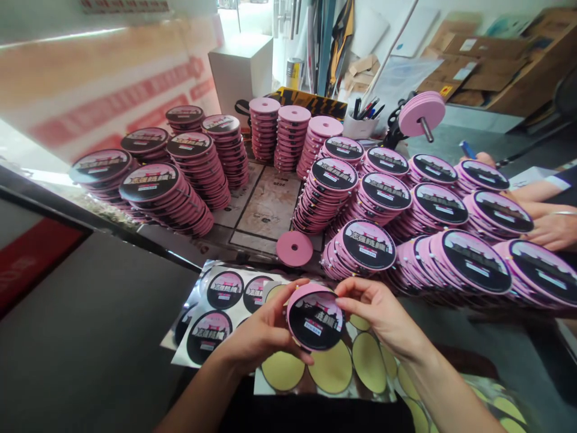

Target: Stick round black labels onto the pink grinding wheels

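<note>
My left hand [270, 322] is closed around the rim of a pink disc-shaped spool [310, 293], thumb and fingers at its left and lower edges. A round black-and-pink sticker [313, 328] covers most of the spool's face, with a pink strip showing at the top. At the sticker's upper right edge, the fingertips of my right hand [378, 304] are pinched together. Under both hands lies a backing sheet [288, 391] with bare yellow circles. Left of it are sheets of round stickers [225, 290], partly behind my left forearm.
A single bare pink spool [294, 248] lies ahead. Tall stacks of stickered spools stand left [151, 183] and right [378, 240], some leaning. Stacks of plain-topped spools [294, 114] are behind. More spools hang on a metal rod [424, 127]. Another person's hand [552, 228] is at the right.
</note>
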`<state>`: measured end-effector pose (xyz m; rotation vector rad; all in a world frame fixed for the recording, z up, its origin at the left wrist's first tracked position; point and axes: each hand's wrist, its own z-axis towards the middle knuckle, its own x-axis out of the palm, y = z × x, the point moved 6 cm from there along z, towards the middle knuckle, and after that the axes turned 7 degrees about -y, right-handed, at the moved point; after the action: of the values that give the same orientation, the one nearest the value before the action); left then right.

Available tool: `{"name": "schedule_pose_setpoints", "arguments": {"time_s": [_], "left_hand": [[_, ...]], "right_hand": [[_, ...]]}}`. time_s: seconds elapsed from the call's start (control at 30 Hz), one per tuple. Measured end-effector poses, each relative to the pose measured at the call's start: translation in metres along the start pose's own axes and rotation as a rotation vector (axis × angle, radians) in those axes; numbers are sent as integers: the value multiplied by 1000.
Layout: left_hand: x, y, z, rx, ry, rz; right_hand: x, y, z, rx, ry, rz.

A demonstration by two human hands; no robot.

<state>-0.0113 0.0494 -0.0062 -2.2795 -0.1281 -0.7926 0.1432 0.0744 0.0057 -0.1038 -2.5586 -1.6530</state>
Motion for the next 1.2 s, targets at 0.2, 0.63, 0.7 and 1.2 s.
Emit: {"name": "schedule_pose_setpoints", "arguments": {"time_s": [0.2,0.63,0.7,1.2], "left_hand": [[0,1,1,5,13,-8],[-1,0,0,15,54,-20],[-1,1,0,19,56,-20],[-2,0,0,79,83,6]], "right_hand": [[-2,-1,0,1,-1,15],[0,-2,-1,-3,9,21],[0,-1,-1,-2,1,17],[-1,1,-5,-46,-105,-93]]}}
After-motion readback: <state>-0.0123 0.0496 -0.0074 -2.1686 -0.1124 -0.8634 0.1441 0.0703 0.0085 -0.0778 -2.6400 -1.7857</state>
